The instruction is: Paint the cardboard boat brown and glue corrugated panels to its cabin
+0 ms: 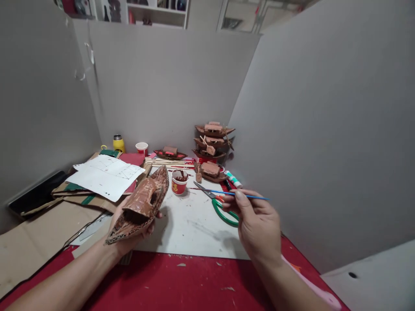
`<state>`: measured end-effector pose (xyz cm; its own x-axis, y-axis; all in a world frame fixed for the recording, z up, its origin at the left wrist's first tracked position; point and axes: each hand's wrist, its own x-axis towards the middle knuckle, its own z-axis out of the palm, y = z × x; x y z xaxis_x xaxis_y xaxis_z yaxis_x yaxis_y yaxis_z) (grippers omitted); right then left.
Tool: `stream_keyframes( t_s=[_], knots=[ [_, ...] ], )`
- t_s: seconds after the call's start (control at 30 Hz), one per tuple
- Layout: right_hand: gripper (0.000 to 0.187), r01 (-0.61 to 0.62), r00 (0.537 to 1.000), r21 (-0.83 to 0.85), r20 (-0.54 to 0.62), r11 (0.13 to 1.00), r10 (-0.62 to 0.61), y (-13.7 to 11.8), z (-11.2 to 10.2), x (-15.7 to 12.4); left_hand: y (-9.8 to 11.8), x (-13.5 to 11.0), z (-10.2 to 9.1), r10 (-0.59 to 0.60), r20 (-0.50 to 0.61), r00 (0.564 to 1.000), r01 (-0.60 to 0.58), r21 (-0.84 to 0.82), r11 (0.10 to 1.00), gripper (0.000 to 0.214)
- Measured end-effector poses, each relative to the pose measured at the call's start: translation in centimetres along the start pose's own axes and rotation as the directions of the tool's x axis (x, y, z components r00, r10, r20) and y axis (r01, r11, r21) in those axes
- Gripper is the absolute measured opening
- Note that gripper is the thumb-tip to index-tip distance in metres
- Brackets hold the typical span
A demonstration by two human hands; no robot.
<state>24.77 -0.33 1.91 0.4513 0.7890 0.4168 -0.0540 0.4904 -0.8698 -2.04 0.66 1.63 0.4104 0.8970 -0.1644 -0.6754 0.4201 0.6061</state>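
Observation:
My left hand (129,235) is closed round the underside of a brown cardboard boat model (142,205), holding it above the table with its bow pointing away from me. My right hand (256,222) pinches a thin blue paintbrush (227,193), whose tip points left toward a small red paper cup of brown paint (179,181). Just below the brush, green-handled scissors (220,206) lie on the white sheet (194,229).
Finished brown boat models (212,140) are stacked at the back, with one more (170,152) to their left. Wooden sticks (170,163), a glue tube (233,178), a yellow bottle (118,143), another paper cup (142,148), a printed paper (105,176) and cardboard (39,233) lie around. Grey partition walls enclose the red table (181,280).

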Motion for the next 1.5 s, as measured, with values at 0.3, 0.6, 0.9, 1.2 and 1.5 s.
stream_keyframes(
  t_s=[0.3, 0.6, 0.9, 1.2, 1.5],
  knots=[
    [0.025, 0.204, 0.927, -0.439, 0.374, 0.875, -0.028, 1.3, 5.8, 6.7, 1.4, -0.4, -0.4, 0.189, 0.074, 0.979, -0.190, 0.000, 0.982, 0.036],
    [0.026, 0.277, 0.819, -0.617, 0.552, 0.737, 0.155, 7.6, 9.0, 9.7, 2.1, -1.6, 1.4, 0.045, -0.001, 0.999, -0.045, -0.033, 0.998, 0.047],
    [0.019, 0.223, 0.894, -0.532, 0.446, 0.817, 0.047, 7.0, 7.3, 8.4, 1.9, -1.5, 1.1, 0.146, -0.086, 0.986, -0.150, -0.043, 0.988, 0.052],
    [0.037, 0.044, 0.978, -0.122, 0.207, 0.992, -0.018, 5.0, 6.3, 5.2, 1.7, -1.3, 1.5, 0.290, -0.072, 0.954, -0.296, -0.105, 0.949, 0.042],
    [0.030, -0.368, 0.923, 0.236, 0.205, 0.899, 0.324, 0.9, 3.0, 1.6, 1.6, -1.2, 0.9, 0.337, -0.026, 0.941, -0.338, -0.072, 0.938, 0.031]
  ],
)
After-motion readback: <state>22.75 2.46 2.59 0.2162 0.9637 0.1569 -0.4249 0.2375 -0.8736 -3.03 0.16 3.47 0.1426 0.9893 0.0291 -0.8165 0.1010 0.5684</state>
